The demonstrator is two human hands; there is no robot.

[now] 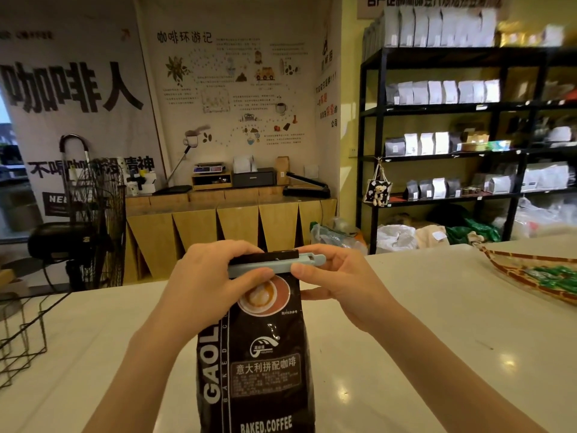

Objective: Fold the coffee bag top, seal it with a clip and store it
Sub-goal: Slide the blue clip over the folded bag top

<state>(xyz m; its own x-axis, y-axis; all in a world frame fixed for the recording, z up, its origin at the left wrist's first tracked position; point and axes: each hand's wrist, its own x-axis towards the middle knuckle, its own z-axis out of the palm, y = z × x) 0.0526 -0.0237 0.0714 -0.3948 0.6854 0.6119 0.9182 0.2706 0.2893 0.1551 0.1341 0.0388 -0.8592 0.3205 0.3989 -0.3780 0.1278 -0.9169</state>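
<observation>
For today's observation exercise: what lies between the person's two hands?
In the head view, the clip across the coffee bag top spans the gap between the left hand and the right hand.

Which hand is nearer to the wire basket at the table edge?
Left. The left hand grips the clip on the basket's side; the right hand is beyond the coffee bag, farther away.

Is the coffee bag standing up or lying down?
Standing up. The coffee bag stands on the white table, its top uppermost, with the blue clip across it.
</observation>
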